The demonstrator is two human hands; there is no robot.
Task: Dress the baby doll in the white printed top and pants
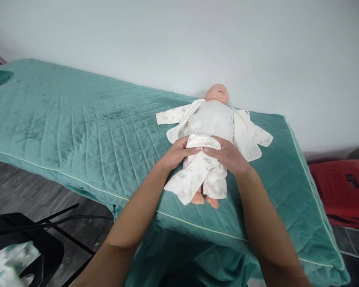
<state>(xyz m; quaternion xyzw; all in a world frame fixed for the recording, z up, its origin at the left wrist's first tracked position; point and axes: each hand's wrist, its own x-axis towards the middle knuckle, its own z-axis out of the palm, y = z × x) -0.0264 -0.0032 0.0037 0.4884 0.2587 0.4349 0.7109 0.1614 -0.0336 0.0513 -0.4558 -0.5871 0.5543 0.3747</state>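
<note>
A baby doll [217,94] lies on its back on the green quilted bed cover, its head towards the wall and its feet towards me. An open white printed jacket [247,133] is spread out under and beside its pale torso [211,118]. My left hand [179,152] and my right hand [227,154] grip the white printed baby pants [194,175] at the waistband, one on each side, thumbs close together at the front. The pants lie over the doll's hips and legs. Both bare feet [212,202] show below the cloth.
The bed's green cover [86,119] stretches far to the left, with a face hole near its end. A red plastic case [342,191] stands on the floor at the right. At lower left, printed cloth [12,265] rests on a black chair [49,247]. A pale wall borders the bed behind.
</note>
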